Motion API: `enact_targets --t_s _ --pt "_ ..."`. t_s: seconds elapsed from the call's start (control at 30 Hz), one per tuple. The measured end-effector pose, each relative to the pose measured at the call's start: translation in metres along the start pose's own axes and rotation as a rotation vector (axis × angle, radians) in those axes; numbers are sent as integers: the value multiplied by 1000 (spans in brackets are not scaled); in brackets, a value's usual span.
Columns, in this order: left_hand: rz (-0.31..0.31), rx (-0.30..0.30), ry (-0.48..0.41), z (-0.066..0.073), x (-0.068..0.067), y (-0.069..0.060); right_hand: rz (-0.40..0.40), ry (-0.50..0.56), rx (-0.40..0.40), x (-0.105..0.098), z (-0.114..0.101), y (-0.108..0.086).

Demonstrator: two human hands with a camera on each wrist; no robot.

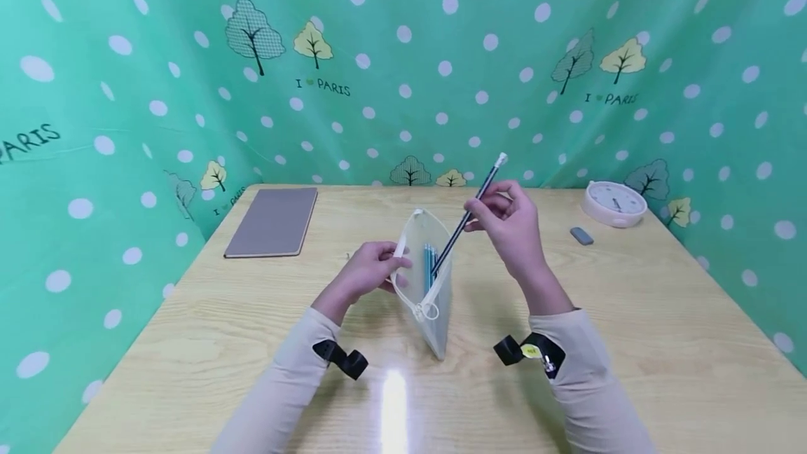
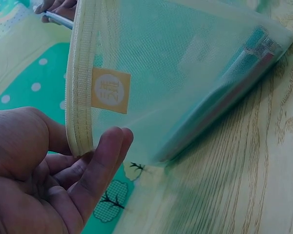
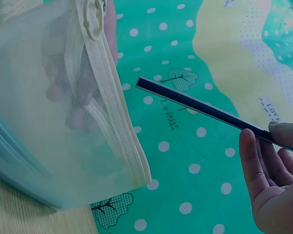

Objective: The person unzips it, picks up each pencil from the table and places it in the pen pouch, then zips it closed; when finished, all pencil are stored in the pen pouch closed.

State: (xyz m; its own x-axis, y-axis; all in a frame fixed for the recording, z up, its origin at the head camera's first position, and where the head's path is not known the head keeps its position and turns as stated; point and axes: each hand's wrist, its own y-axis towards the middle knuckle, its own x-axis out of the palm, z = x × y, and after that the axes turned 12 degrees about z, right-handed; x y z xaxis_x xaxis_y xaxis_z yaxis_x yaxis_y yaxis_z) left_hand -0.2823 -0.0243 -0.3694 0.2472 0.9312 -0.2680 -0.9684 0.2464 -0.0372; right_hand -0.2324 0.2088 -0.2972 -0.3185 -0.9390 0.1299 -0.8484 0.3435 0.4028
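A pale mesh zipper pouch point(image 1: 446, 321) stands on edge on the table, its zippered mouth turned up and parted. My left hand point(image 1: 372, 268) pinches the zipper edge between thumb and fingers. Inside, several pencils point(image 1: 430, 261) lie together, seen through the mesh in the left wrist view. With thumb and fingertips, my right hand point(image 1: 507, 226) holds a dark striped pencil point(image 3: 200, 105) tilted, its white end up. In the head view its lower end overlaps the pouch mouth; in the right wrist view that end shows just outside the zipper edge.
A grey-brown notebook point(image 1: 272, 223) lies at the back left of the wooden table point(image 1: 265, 342). At the back right are a white round clock point(image 1: 614, 203) and a small grey eraser point(image 1: 581, 235). A green dotted curtain point(image 1: 441, 90) hangs behind and at both sides.
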Motion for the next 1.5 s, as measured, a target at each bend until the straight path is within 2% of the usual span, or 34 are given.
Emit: enact_targets --t_s 0.13,0.33,0.5,0.67,0.97,1.2,1.4,1.5 --pt "1 2 9 3 0 1 -49 -9 -2 7 -1 0" --pt "3 -13 28 1 -2 4 -168 -55 37 16 3 -4" --pt "-1 -36 42 -4 -1 5 -209 -77 70 18 8 -8" --pt "-9 -27 33 -5 -2 5 -254 -78 96 22 7 -12" --pt "-2 -26 -1 -3 -1 3 -224 -83 173 28 9 -16" --pt "11 -25 -2 0 0 2 -276 -125 148 29 16 -18" --pt "26 -19 0 -1 -1 3 -251 -202 152 28 17 -17" --pt "35 -19 6 -2 -2 3 -269 -250 148 28 20 -16"
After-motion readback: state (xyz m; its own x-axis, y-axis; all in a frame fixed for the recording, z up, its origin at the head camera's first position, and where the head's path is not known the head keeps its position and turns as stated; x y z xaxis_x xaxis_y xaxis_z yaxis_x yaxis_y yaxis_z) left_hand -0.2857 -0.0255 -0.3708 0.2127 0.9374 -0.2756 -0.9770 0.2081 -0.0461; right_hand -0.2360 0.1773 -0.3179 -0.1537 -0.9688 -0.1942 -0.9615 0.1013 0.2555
